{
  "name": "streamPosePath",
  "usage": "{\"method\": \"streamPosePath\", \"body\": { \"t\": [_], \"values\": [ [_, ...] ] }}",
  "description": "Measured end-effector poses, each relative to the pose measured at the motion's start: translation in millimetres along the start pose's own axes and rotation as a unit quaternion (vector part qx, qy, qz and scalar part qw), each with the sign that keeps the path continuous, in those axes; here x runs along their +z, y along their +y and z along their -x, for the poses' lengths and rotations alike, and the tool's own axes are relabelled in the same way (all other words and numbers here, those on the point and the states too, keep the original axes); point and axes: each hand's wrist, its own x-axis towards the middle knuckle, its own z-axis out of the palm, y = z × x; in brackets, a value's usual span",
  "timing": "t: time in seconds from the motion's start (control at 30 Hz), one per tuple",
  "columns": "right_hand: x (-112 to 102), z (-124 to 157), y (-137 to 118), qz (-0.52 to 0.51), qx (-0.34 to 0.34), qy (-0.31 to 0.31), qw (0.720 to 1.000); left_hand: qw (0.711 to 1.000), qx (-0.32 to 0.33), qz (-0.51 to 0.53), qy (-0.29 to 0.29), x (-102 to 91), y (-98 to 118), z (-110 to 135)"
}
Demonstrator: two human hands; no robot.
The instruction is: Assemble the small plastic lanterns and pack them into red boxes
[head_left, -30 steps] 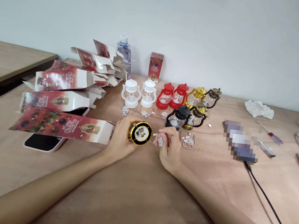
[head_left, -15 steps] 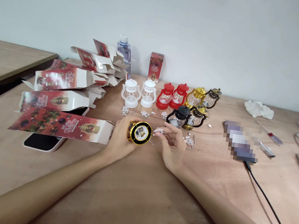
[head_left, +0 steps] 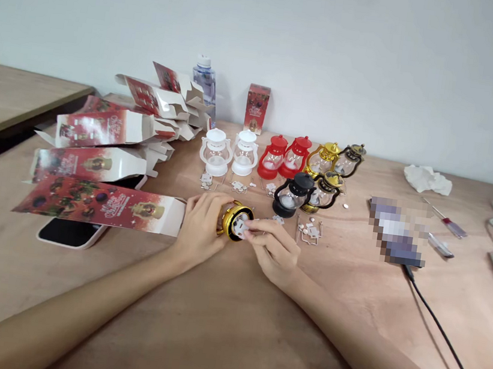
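Observation:
My left hand (head_left: 202, 225) is wrapped round a gold lantern (head_left: 224, 221), tipped so its round, dark-rimmed underside faces me. In the fingertips of my right hand (head_left: 275, 250) is a small white plastic part (head_left: 240, 226), held at the opening in that underside. How far inside it sits I cannot tell. Just beyond my hands stand a black lantern (head_left: 293, 195) and a black-and-gold one (head_left: 323, 193). Small white pieces, button cells and bent wire handles (head_left: 311, 232) lie on the table right of my right hand.
Two white lanterns (head_left: 216, 153), two red ones (head_left: 272, 157), a gold one (head_left: 322, 158) and a bronze one stand behind. Printed boxes (head_left: 90, 165) cover the left, partly over a phone (head_left: 70, 233). To the right are another phone (head_left: 397, 231), a screwdriver (head_left: 453, 228) and tissue (head_left: 426, 180).
My right hand has moved left, bringing the white part from beside the lantern to its base opening. The lantern has turned slightly in my left hand.

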Motion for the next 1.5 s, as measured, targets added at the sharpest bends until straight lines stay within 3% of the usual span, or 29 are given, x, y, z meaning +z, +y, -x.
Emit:
{"method": "streamPosePath", "body": {
  "t": [0.17,0.47,0.83,1.1,1.5],
  "values": [
    [-1.2,-0.4,-0.9,0.003,-0.006,-0.018,1.0,1.0,-0.021,-0.009,0.003,-0.1,0.1,-0.4],
    [-2.0,-6.1,-3.0,0.015,0.033,0.041,0.999,0.999,-0.035,0.027,0.025,-0.6,-1.3,0.1],
    [-2.4,-4.2,-1.1,0.045,0.042,0.028,0.998,0.999,-0.011,0.043,0.01,-0.2,-0.7,-0.2],
    [-2.7,-2.7,-3.6,0.045,-0.038,-0.014,0.998,0.999,-0.003,0.035,0.005,-0.9,-0.8,0.2],
    [-1.1,-2.2,-3.5,0.066,-0.051,0.001,0.997,0.999,0.037,0.001,0.014,0.0,-1.2,1.7]
  ]
}}
